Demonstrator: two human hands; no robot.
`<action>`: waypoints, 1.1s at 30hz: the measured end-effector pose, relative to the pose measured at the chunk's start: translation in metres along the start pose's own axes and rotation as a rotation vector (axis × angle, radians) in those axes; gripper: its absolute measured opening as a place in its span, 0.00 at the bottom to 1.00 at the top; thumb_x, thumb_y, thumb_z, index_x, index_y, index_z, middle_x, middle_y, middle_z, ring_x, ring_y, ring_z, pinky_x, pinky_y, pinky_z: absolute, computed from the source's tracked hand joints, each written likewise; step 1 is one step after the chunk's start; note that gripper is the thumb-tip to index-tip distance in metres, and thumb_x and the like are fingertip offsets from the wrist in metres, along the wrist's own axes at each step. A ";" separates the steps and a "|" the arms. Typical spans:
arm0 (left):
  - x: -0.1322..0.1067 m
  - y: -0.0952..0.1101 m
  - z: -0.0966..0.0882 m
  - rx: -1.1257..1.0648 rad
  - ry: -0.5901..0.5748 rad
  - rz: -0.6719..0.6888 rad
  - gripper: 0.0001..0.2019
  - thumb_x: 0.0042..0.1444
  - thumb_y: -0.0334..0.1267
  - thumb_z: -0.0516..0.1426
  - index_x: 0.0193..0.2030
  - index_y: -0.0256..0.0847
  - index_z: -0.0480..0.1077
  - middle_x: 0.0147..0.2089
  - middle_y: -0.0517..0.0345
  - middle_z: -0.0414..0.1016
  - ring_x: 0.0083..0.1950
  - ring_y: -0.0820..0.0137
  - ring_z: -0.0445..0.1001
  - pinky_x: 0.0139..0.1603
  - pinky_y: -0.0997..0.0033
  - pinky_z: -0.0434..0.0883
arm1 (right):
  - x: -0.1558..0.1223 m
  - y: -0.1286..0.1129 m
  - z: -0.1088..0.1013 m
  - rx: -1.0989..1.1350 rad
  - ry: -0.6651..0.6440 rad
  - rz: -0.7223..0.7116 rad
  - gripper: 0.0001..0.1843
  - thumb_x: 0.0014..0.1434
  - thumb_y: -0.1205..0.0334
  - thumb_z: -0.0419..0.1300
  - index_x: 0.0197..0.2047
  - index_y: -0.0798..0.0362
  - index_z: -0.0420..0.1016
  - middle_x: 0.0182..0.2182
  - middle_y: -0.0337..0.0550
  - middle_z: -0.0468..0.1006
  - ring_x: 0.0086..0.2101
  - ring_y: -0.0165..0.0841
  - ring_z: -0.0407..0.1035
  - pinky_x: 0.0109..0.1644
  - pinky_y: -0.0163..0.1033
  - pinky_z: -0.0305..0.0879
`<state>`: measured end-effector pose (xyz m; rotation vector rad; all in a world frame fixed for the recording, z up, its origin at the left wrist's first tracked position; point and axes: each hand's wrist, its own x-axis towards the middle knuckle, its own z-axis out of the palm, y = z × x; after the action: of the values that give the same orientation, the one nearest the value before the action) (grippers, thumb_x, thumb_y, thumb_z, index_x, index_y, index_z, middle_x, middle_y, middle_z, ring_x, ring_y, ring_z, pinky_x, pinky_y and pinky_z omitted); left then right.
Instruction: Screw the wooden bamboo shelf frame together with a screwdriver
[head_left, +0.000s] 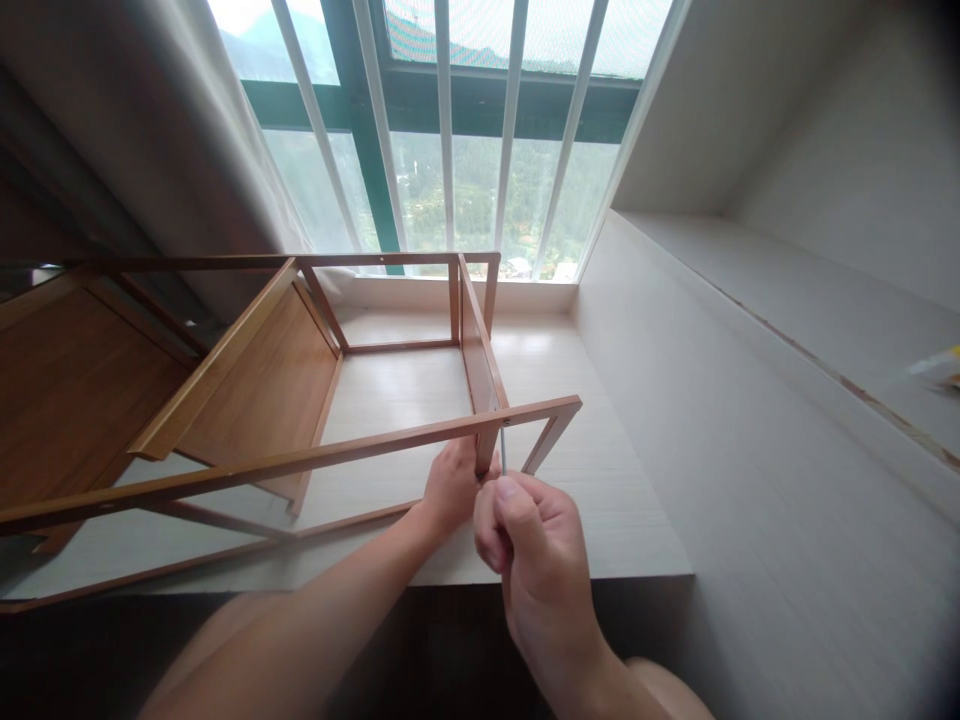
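Observation:
A wooden shelf frame (pixel 390 442) lies on its side on the pale window bench, with several panels set between its rails. My right hand (pixel 544 540) is closed around a thin metal hex key (pixel 503 452); its lower part is hidden in the fist. The key's tip meets the near rail at a small hole, where the end panel (pixel 482 350) joins it. Behind the rail, my left hand (pixel 452 482) grips the lower edge of that same panel, its fingers partly hidden by the wood and my right hand.
A barred window (pixel 480 150) stands behind the bench (pixel 622 500). To the right rises a pale wall with a ledge (pixel 787 280), bearing a partly seen packet (pixel 937 368). A curtain (pixel 202 130) hangs at left. The bench's front edge runs below my hands.

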<state>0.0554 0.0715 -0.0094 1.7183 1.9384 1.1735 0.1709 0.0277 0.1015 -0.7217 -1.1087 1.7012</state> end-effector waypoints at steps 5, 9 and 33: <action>-0.001 -0.002 0.002 0.088 -0.020 0.036 0.06 0.58 0.40 0.52 0.40 0.42 0.62 0.36 0.55 0.70 0.38 0.65 0.70 0.41 0.65 0.68 | 0.010 -0.010 -0.016 -0.393 0.027 -0.027 0.25 0.61 0.56 0.53 0.15 0.52 0.54 0.13 0.31 0.52 0.19 0.25 0.46 0.26 0.37 0.46; 0.000 -0.004 0.003 0.093 -0.025 0.029 0.06 0.58 0.40 0.52 0.40 0.42 0.62 0.37 0.55 0.70 0.38 0.66 0.71 0.41 0.65 0.68 | 0.010 -0.012 -0.016 -0.459 0.037 -0.017 0.24 0.62 0.56 0.52 0.16 0.52 0.53 0.13 0.31 0.50 0.19 0.25 0.46 0.25 0.37 0.44; 0.000 0.007 -0.003 0.053 -0.029 0.003 0.07 0.58 0.41 0.51 0.38 0.41 0.63 0.37 0.52 0.71 0.39 0.64 0.71 0.42 0.62 0.69 | 0.012 -0.012 -0.024 -0.805 0.051 -0.341 0.20 0.61 0.63 0.53 0.21 0.51 0.49 0.18 0.32 0.50 0.20 0.26 0.46 0.25 0.36 0.43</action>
<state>0.0579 0.0699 -0.0022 1.7560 1.9672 1.1014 0.1910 0.0488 0.1032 -0.9790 -1.7841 0.9130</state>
